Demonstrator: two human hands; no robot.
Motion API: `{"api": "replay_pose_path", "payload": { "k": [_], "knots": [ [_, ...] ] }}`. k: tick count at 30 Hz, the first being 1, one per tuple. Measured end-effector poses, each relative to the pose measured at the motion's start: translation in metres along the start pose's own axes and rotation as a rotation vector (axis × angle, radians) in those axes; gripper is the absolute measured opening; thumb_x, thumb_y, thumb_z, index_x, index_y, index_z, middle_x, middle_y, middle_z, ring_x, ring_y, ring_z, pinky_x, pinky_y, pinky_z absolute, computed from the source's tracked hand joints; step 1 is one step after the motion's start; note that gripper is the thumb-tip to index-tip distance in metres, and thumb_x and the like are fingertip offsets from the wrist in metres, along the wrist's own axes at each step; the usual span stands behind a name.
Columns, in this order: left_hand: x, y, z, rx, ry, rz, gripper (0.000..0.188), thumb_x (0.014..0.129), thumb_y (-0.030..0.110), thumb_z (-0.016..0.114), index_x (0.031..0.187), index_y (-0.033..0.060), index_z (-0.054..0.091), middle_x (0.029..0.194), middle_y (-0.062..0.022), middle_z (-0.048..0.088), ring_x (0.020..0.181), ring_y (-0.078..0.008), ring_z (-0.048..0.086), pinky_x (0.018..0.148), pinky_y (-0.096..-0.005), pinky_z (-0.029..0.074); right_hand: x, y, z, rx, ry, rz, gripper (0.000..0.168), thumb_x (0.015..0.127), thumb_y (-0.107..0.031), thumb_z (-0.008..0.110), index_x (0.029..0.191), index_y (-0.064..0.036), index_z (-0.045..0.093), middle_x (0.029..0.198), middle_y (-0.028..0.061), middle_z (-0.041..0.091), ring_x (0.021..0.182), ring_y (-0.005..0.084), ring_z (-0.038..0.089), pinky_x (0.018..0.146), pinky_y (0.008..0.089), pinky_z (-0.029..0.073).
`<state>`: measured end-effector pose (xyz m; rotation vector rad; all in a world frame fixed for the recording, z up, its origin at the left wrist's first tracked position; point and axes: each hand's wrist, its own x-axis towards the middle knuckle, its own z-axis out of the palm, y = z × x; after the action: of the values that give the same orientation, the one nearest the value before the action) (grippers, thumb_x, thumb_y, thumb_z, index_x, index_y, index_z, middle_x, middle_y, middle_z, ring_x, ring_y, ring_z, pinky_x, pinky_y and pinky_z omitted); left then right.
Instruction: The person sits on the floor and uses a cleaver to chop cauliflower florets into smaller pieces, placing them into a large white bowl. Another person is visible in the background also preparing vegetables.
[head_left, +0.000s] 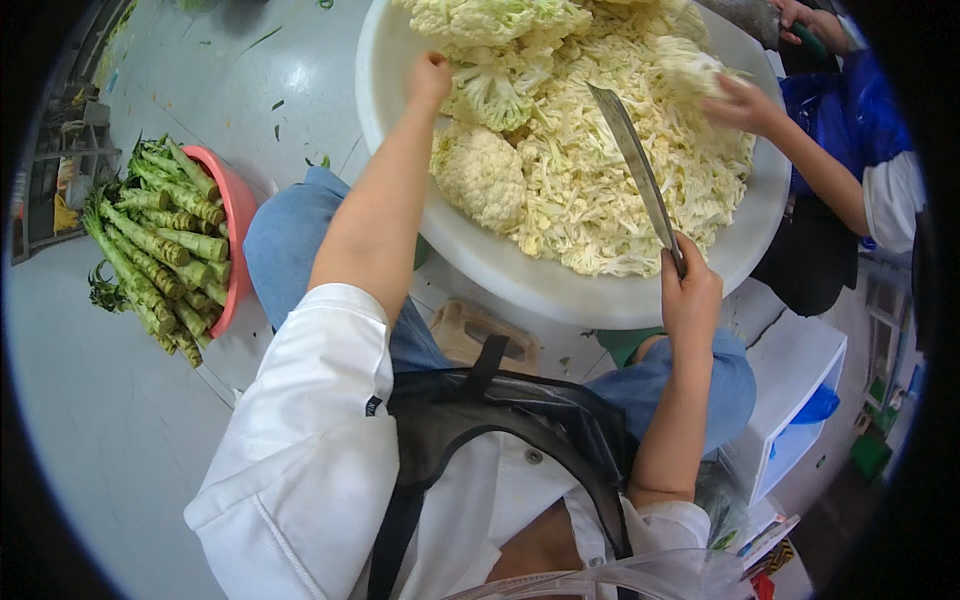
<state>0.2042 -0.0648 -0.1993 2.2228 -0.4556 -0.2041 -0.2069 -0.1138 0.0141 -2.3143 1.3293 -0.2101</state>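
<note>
My right hand (691, 289) grips the handle end of a long, slightly curved metal knife (636, 161). Its blade points up and left over cut cauliflower pieces (600, 217) heaped in a large white basin (480, 262). At the basin's left side is my left hand (431, 79), beside a cauliflower head (499, 94) turned with its cut stems showing. The fingers look curled and partly blurred, so whether they hold anything cannot be told. Another whole cauliflower head (480, 176) rests nearer to me, and more heads (487, 22) are piled at the far side.
Across the basin, another person's hand (742, 105) holds a blurred cauliflower piece (690, 67); their other hand (814, 26) grips a broad blade (742, 19). A pink tub (236, 225) of celtuce stems (165, 240) stands left. A beige plastic stool (484, 334) and white box (795, 397) are nearby.
</note>
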Motion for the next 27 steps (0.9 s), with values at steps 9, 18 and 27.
{"api": "replay_pose_path", "payload": {
  "k": [9,18,27],
  "knots": [
    [0.048,0.041,-0.137,0.530,0.705,-0.011,0.038,0.071,0.020,0.063,0.096,-0.0090,0.058,0.095,-0.0251,0.061,0.089,-0.0376,0.060,0.083,-0.0420,0.047,-0.003,-0.006,-0.003,0.019,0.028,-0.071,0.026,0.080,-0.014,0.060,0.105,-0.012,0.061,0.067,0.0183,0.061,0.065,0.0350,0.060,0.059,0.0418,0.046],
    [-0.105,0.007,-0.024,0.038,-0.583,-0.469,0.067,0.071,0.043,0.069,0.116,-0.0044,0.052,0.118,-0.0203,0.053,0.103,-0.0326,0.054,0.080,-0.0447,0.045,-0.005,-0.004,-0.004,-0.030,0.006,-0.056,0.026,0.081,-0.018,0.059,0.106,-0.013,0.061,0.068,0.0168,0.062,0.066,0.0341,0.061,0.061,0.0427,0.047],
    [-0.148,-0.014,0.017,-0.152,-0.121,-0.746,0.081,0.058,0.032,0.080,0.119,-0.0062,0.044,0.114,-0.0219,0.054,0.098,-0.0327,0.058,0.081,-0.0364,0.050,-0.016,0.004,-0.018,-0.051,-0.005,-0.017,0.031,0.079,-0.017,0.060,0.110,-0.013,0.059,0.075,0.0166,0.063,0.070,0.0348,0.061,0.065,0.0440,0.048]
  ]
}}
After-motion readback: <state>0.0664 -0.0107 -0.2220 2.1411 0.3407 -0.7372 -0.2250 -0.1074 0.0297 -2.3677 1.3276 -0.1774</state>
